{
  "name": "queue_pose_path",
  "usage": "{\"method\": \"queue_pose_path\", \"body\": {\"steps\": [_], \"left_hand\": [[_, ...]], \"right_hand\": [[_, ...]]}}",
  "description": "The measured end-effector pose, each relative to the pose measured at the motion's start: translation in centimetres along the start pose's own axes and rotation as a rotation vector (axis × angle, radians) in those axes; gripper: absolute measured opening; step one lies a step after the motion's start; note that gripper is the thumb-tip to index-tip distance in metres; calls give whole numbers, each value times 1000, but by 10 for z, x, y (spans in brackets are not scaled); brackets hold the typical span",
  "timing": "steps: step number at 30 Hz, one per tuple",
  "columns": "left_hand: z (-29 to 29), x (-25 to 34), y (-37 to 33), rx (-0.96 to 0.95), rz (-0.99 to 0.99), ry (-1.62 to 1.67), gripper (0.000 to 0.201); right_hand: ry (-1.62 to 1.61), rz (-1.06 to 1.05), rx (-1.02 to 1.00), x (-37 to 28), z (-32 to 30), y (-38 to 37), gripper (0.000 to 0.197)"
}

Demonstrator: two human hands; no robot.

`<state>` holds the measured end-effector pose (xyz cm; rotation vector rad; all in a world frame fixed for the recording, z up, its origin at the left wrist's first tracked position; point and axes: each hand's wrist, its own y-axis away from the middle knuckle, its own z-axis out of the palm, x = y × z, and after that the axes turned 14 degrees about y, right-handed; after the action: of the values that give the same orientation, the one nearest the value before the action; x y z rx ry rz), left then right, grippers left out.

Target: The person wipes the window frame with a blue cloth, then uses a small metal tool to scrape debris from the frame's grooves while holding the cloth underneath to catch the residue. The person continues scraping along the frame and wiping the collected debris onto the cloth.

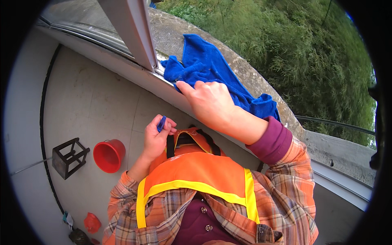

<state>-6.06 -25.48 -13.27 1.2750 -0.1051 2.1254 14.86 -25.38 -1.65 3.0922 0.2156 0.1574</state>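
Observation:
My right hand (210, 100) is closed on a blue cloth (204, 57) at the window sill, its fingers bent down over the near edge of the fabric. The cloth lies bunched across the window track and spreads onto the concrete ledge outside. Held lower and to the left, in front of my orange apron (192, 169), my left hand (155, 141) has its fingers curled round a small blue object (161, 123). Only a short, smooth end of that object shows, so its kind is hidden.
A window frame post (132, 34) rises beside the cloth. Beyond the concrete ledge (253, 77) grow green bushes (294, 53). On the tiled floor at left stand a red bucket (109, 156) and a dark stool frame (70, 158). A red plastic item (92, 222) lies at lower left.

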Motion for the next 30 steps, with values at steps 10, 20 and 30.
{"method": "queue_pose_path", "body": {"steps": [10,20,30], "left_hand": [[17,0,-6,-109,-8,-19,12],[29,79,-16,-162,178,-480,22],[100,123,-58,-593,568,-1424,19]], "right_hand": [[99,-105,-314,44,-56,76,19],[-366,26,72,75,-52,87,21],[-504,371,14,87,-46,180,20]]}}
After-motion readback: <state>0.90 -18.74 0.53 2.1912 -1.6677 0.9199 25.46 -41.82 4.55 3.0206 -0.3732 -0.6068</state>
